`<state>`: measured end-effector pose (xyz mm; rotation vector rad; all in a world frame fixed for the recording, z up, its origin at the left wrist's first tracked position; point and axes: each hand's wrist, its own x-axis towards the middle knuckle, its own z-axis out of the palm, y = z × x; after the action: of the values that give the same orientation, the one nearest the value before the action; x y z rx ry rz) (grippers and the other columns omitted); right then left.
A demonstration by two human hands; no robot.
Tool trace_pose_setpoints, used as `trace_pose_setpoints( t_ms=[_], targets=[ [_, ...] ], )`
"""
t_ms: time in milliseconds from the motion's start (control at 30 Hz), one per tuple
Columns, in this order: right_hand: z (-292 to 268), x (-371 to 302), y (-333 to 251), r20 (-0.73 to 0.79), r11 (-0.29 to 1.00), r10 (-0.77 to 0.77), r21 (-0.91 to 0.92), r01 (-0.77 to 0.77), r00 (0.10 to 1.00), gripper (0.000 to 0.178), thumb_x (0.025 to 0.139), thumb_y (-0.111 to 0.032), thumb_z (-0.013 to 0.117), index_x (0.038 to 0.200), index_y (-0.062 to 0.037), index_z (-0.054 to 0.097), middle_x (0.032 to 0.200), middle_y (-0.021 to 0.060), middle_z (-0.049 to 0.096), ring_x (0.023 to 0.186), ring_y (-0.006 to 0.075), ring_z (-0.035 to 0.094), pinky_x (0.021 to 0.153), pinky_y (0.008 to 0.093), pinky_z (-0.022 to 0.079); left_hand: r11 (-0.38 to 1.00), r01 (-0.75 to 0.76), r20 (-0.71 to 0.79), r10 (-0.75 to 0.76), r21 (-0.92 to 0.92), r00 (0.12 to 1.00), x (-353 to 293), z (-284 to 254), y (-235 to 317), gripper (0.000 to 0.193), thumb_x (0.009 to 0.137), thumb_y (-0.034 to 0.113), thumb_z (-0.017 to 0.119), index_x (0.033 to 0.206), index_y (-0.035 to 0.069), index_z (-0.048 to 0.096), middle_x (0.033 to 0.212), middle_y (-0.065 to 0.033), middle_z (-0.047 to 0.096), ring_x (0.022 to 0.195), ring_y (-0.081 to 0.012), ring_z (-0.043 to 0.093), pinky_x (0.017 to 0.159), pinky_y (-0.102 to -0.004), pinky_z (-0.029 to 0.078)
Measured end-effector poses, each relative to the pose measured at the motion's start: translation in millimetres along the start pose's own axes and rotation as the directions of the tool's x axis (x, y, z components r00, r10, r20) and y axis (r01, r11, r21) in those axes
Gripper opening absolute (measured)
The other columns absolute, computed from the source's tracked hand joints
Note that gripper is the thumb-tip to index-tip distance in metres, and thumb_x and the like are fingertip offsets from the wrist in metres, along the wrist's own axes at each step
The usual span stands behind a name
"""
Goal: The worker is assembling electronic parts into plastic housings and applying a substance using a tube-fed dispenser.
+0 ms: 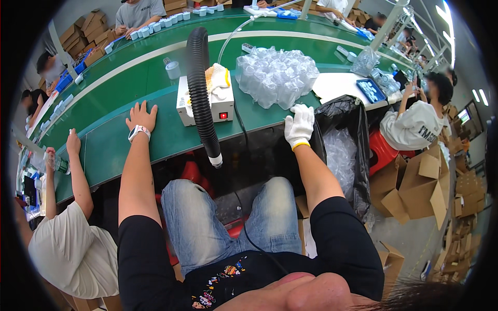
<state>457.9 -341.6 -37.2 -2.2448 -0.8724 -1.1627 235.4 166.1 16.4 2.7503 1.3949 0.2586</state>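
My bare left hand (141, 117), with a white watch on its wrist, lies flat on the green work surface (111, 147), fingers spread and holding nothing. At the table's front edge rests my right hand (300, 124) in a white knit glove, its fingers stretched out with nothing seen in them. Just beyond it is a heap of clear plastic pieces (277, 75). Between my hands stands a white box-shaped machine (207, 106) with a lit red switch. A white and yellow glove (218, 82) lies on top. A black corrugated hose (198, 88) curves down in front of the machine.
A small translucent cup (173, 70) stands left of the machine. Right of my right hand hangs a black bag (361, 140) holding clear plastic. A blue tray (370, 90) lies farther right. Co-workers sit on both sides and across the green conveyor (140, 67). Cardboard boxes (415, 186) stand at right.
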Motion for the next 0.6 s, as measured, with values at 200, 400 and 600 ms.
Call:
trace_pose_setpoints(
  t_ms=[200, 400, 600],
  targets=[
    [-1.2, 0.4, 0.1, -0.001, 1.000, -0.004, 0.006, 0.004, 1.000, 0.034, 0.097, -0.037, 0.057, 0.118, -0.0105, 0.059, 0.127, 0.0121, 0.061, 0.130, 0.0365, 0.054, 0.121, 0.0576, 0.031, 1.000, 0.000, -0.006, 0.000, -0.011, 1.000, -1.4, 0.2, 2.1, 0.074, 0.100, 0.066, 0.044, 0.161, 0.024, 0.041, 0.172, -0.0072, 0.031, 0.158, -0.0301, 0.028, 0.124, -0.0645, 0.021],
    [1.0, 0.5, 0.3, -0.008, 1.000, -0.008, 0.008, 0.008, 1.000, 0.035, 0.098, -0.039, 0.056, 0.119, -0.0108, 0.060, 0.127, 0.0122, 0.061, 0.130, 0.0366, 0.054, 0.121, 0.0574, 0.031, 1.000, -0.004, -0.021, 0.004, -0.010, 1.000, 0.7, 1.1, -0.5, 0.076, 0.100, 0.068, 0.043, 0.162, 0.023, 0.040, 0.172, -0.0054, 0.030, 0.158, -0.0299, 0.027, 0.123, -0.0656, 0.021],
    [3.0, -0.7, 2.1, -0.010, 1.000, 0.004, 0.001, -0.004, 1.000, 0.035, 0.099, -0.040, 0.056, 0.119, -0.0110, 0.060, 0.128, 0.0121, 0.061, 0.131, 0.0365, 0.054, 0.121, 0.0575, 0.031, 1.000, -0.006, 0.001, 0.006, 0.014, 1.000, 2.4, 2.0, -0.4, 0.079, 0.100, 0.068, 0.044, 0.163, 0.021, 0.037, 0.172, -0.0064, 0.030, 0.158, -0.0304, 0.028, 0.123, -0.0664, 0.022]
  ],
)
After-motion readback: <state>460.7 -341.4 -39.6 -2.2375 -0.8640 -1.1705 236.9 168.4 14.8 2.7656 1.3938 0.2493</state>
